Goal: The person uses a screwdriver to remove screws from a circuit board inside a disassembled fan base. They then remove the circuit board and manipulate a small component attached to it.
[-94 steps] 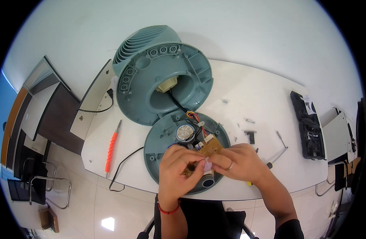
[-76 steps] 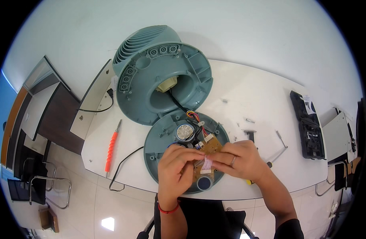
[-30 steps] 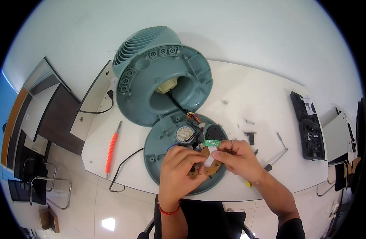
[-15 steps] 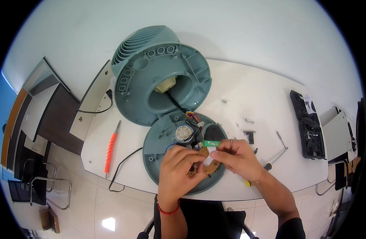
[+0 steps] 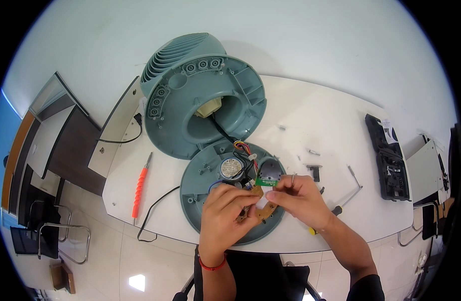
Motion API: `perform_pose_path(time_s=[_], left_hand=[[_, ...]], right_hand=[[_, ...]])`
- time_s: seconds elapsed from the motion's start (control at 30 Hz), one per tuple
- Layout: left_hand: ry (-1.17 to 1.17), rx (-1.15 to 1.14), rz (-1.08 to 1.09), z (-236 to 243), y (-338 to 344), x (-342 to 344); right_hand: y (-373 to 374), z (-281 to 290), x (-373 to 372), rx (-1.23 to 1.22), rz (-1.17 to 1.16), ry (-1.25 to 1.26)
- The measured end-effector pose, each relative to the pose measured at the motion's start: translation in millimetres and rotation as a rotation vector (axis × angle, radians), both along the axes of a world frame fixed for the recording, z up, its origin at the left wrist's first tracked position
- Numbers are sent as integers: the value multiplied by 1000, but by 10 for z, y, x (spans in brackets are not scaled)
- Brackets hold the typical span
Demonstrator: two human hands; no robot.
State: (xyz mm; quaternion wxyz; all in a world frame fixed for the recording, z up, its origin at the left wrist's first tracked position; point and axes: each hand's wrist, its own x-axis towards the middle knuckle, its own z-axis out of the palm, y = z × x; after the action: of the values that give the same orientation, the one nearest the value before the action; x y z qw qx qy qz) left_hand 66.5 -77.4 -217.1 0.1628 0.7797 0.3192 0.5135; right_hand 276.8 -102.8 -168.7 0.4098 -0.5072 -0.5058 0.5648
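My left hand (image 5: pixel 225 208) is closed on a curved brown circuit board (image 5: pixel 265 211), its fingers pinching the board's upper end. My right hand (image 5: pixel 303 198) pinches a small green circuit board (image 5: pixel 266 182) close beside it. Between the two hands shows a piece of white material (image 5: pixel 262 203). Both boards are over the round grey-green fan base (image 5: pixel 190 175), which carries a round silver motor (image 5: pixel 231 168) and a dark rounded part (image 5: pixel 270 168). Coloured wires (image 5: pixel 243 146) run from the base up into the tilted fan housing (image 5: pixel 165 133). The fingertips hide part of the boards.
An orange-handled screwdriver (image 5: pixel 139 193) and a black power cord (image 5: pixel 152 210) lie left on the white table (image 5: pixel 336 115). At right are a yellow-and-black screwdriver (image 5: pixel 336 210), a small black tool (image 5: pixel 316 173), loose small parts and an open black tool case (image 5: pixel 391 165).
The green board has tilted in my right fingers, so its face shows differently, darker and lower against the dark part. My left hand has hardly moved.
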Motion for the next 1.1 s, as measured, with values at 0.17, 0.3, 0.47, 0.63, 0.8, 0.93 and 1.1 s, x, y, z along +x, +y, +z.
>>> perform_pose_path(time_s=[0.17,0.3,0.47,0.63,0.8,0.93,1.1], left_hand=[[-3,-17,-11,6,-4,-7],[-29,-68,-13,28,-20,-26],[-63,-52,-10,91,-24,-1],[-22,-46,28,88,-26,-12],[22,-50,31,82,-13,-12],[35,-71,12,77,-8,-39],[10,-49,0,68,7,-28]], right_hand=[[3,-64,27,47,4,-8],[3,-117,23,91,-3,1],[16,-148,-2,97,-25,10],[29,-135,18,115,-3,-14],[24,-213,26,138,-14,7],[8,-152,-1,122,1,65],[-12,-179,-12,152,-7,32]])
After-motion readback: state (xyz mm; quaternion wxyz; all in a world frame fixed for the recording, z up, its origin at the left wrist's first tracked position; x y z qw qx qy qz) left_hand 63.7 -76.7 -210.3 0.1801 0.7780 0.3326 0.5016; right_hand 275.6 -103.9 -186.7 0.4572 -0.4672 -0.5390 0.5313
